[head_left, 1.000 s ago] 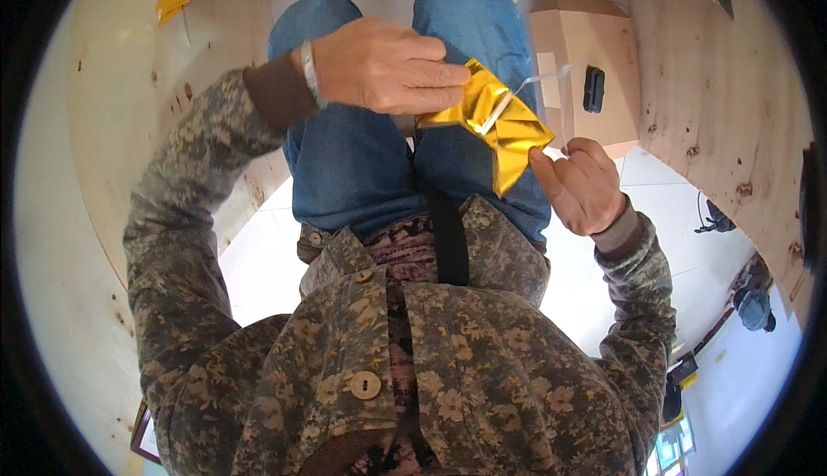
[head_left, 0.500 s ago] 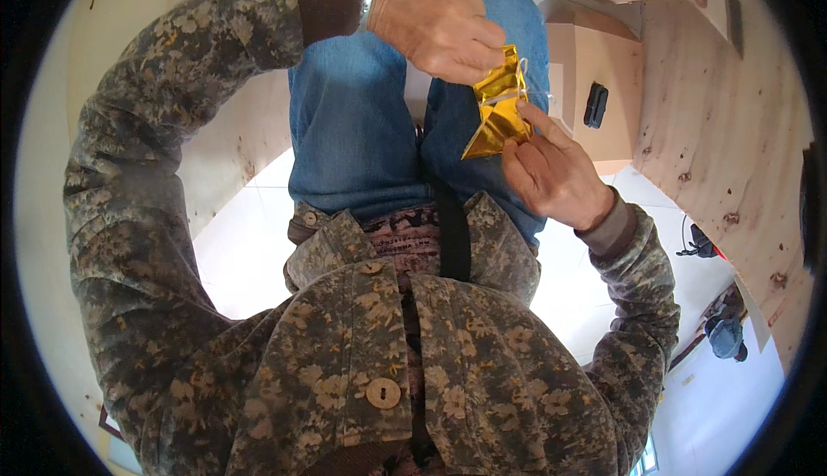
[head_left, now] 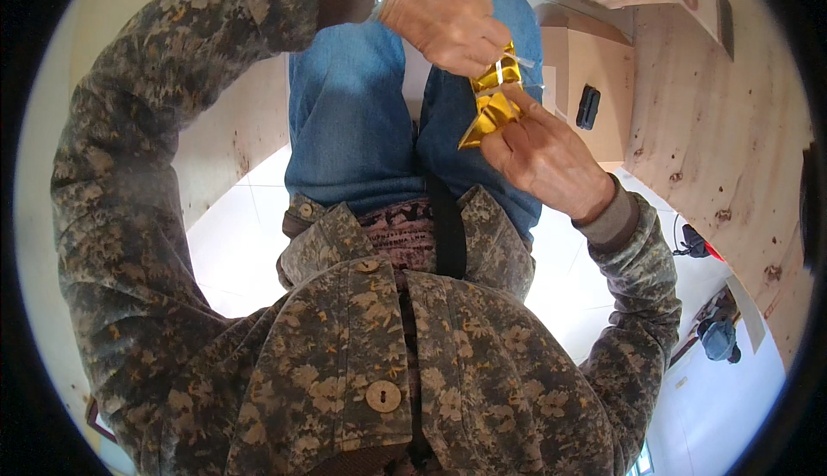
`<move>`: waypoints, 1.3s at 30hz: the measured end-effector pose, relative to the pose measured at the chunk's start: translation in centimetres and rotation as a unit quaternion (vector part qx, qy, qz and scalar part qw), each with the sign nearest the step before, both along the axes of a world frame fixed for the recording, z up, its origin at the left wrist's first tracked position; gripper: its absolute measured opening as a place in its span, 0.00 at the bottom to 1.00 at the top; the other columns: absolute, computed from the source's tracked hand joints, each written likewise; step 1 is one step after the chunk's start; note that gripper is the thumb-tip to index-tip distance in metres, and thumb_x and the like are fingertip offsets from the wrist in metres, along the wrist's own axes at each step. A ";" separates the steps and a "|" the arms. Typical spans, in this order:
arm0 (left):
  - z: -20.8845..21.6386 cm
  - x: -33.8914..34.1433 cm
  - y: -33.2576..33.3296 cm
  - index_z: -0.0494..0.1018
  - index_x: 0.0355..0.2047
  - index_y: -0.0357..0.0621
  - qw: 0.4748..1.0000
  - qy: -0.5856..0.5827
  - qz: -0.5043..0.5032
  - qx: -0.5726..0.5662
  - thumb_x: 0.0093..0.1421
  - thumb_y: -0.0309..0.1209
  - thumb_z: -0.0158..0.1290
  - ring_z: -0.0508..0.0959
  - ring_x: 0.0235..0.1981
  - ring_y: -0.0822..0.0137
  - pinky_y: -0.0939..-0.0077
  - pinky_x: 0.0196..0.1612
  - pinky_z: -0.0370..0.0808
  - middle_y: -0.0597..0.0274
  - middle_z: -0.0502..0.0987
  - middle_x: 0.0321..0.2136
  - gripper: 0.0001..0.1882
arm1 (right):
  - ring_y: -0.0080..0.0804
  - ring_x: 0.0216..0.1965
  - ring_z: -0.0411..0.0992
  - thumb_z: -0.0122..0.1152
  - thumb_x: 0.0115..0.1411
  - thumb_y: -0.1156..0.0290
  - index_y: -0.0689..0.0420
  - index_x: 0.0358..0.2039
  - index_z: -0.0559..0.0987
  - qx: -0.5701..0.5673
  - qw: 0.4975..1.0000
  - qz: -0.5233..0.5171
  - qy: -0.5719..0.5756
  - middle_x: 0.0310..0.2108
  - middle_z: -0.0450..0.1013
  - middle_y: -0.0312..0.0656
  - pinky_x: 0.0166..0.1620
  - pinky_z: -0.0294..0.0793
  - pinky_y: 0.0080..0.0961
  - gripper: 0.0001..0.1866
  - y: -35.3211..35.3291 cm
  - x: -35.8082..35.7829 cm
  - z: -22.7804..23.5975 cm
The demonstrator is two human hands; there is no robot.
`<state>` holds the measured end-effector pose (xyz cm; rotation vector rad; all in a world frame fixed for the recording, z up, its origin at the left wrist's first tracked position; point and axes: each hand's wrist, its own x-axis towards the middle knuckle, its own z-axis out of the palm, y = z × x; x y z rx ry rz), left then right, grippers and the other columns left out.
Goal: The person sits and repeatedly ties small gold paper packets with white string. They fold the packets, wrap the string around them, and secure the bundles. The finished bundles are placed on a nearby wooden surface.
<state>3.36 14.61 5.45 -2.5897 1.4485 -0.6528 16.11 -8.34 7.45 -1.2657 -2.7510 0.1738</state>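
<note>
Both hands (head_left: 448, 15) (head_left: 547, 157) pinch gold foil wrapper (head_left: 491, 101), seemingly crumpled.

Glossy, crinkled gold foil wrapper (head_left: 489, 101); matt blue denim jeans (head_left: 362, 114); rough, knotty plywood wall (head_left: 715, 131).

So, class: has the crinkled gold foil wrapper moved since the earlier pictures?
Yes. The crinkled gold foil wrapper has shifted up the picture along the blue jeans, towards the knees, pinched between the left hand and right hand.

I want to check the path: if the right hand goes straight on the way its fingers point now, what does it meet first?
The right hand points up-left, its fingers already on the gold foil wrapper. Right behind that is the left hand, though depth is unclear.
</note>
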 end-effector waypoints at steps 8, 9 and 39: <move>0.6 1.1 0.0 0.76 0.28 0.41 0.999 0.016 0.012 0.034 0.54 0.32 0.59 0.76 0.32 0.69 0.77 0.24 0.73 0.65 0.75 0.27 0.08 | 0.33 0.35 0.81 0.68 0.52 0.79 0.59 0.31 0.75 -0.014 0.999 -0.004 -0.038 0.27 0.76 0.43 0.62 0.70 0.41 0.09 0.0 -0.2 -0.2; 0.6 1.2 0.1 0.76 0.29 0.41 0.998 0.040 0.018 0.032 0.53 0.32 0.59 0.76 0.32 0.69 0.78 0.25 0.74 0.65 0.74 0.27 0.08 | 0.34 0.36 0.81 0.68 0.52 0.79 0.59 0.32 0.75 -0.018 0.999 -0.005 -0.038 0.27 0.76 0.43 0.62 0.70 0.40 0.10 -0.1 -0.2 -0.2; -1.4 -2.9 -12.8 0.76 0.39 0.39 0.771 0.010 0.574 -0.275 0.50 0.27 0.59 0.77 0.36 0.61 0.71 0.32 0.79 0.60 0.74 0.33 0.15 | 0.39 0.29 0.77 0.57 0.51 0.78 0.59 0.32 0.73 0.012 0.998 -0.034 0.060 0.20 0.72 0.45 0.61 0.69 0.38 0.06 -0.1 -0.3 -1.3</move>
